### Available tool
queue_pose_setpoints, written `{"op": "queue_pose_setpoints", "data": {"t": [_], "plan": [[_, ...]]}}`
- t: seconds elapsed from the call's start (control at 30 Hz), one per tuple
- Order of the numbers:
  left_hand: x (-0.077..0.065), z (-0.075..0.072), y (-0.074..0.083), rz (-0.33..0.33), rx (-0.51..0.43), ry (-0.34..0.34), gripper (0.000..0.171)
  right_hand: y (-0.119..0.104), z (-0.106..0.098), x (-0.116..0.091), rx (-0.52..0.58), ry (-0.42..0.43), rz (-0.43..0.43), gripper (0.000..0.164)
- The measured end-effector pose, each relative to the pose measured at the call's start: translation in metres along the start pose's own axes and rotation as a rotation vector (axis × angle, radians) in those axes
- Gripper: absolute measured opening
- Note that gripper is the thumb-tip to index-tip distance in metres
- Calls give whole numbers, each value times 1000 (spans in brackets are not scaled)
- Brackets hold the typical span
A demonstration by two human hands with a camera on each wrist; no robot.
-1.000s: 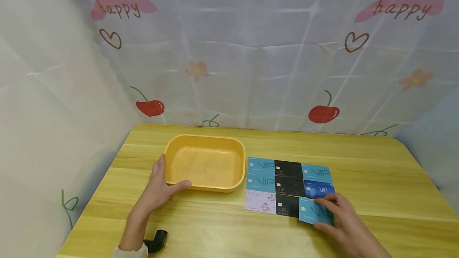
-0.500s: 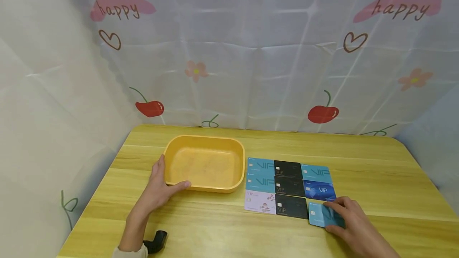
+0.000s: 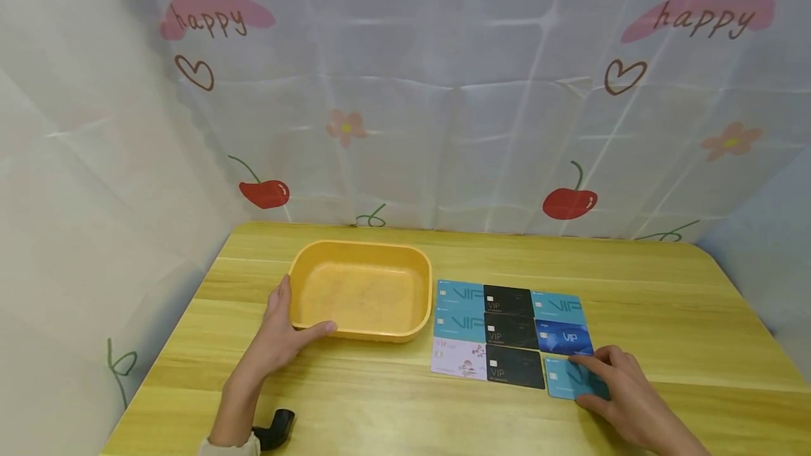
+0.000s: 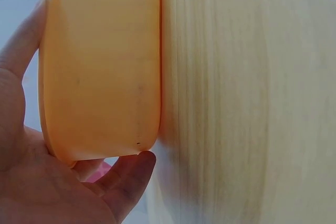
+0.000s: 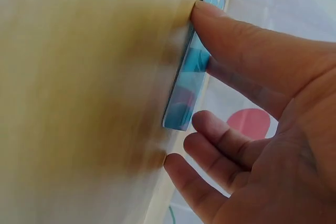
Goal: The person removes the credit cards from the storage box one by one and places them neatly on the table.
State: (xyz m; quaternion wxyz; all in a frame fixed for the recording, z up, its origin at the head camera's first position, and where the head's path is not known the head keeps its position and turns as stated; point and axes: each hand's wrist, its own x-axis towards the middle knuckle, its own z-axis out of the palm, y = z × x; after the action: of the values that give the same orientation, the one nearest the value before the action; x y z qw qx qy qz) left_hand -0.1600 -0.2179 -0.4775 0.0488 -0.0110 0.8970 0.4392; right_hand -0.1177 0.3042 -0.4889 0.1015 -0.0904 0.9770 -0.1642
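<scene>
My left hand (image 3: 272,336) holds the near left corner of a yellow plastic basin (image 3: 380,336), thumb along the front rim and fingers at the left side; nothing lies in the basin. In the left wrist view, the fingers (image 4: 131,182) lie against the basin's end wall. My right hand (image 3: 627,396) pinches a teal VIP card (image 3: 560,376) by its edges between thumb and fingers. That card is at the near right corner of a block of cards, a narrow gap from the black card (image 3: 514,364) beside it. My fingers cover its right part.
Several cards lie flat in rows right of the basin: teal (image 3: 457,294), black (image 3: 509,301), dark blue (image 3: 562,336) and a pale pink one (image 3: 459,357). A black elbow-shaped piece (image 3: 276,430) sits by the left wrist. A printed curtain (image 3: 443,125) hangs behind the wooden table (image 3: 380,400).
My right hand has slid the teal card rightward, off the black card it partly covered; in the last half second it hardly moved. My left hand stays on the basin.
</scene>
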Motion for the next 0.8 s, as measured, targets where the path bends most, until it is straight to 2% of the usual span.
{"op": "queue_pose_setpoints", "data": {"t": [0.27,0.4,0.6,0.8], "plan": [[1,0,0,-1,3,-1,128,-1,1,1,18,22,-31,51],[1,-1,0,-2,6,-1,128,-4,0,4,26,19,-29,54],[0,0,1,-8,10,-6,127,-4,0,5,24,15,-1,64],[2,2,1,11,10,2,127,0,0,6,47,-12,70,74]]}}
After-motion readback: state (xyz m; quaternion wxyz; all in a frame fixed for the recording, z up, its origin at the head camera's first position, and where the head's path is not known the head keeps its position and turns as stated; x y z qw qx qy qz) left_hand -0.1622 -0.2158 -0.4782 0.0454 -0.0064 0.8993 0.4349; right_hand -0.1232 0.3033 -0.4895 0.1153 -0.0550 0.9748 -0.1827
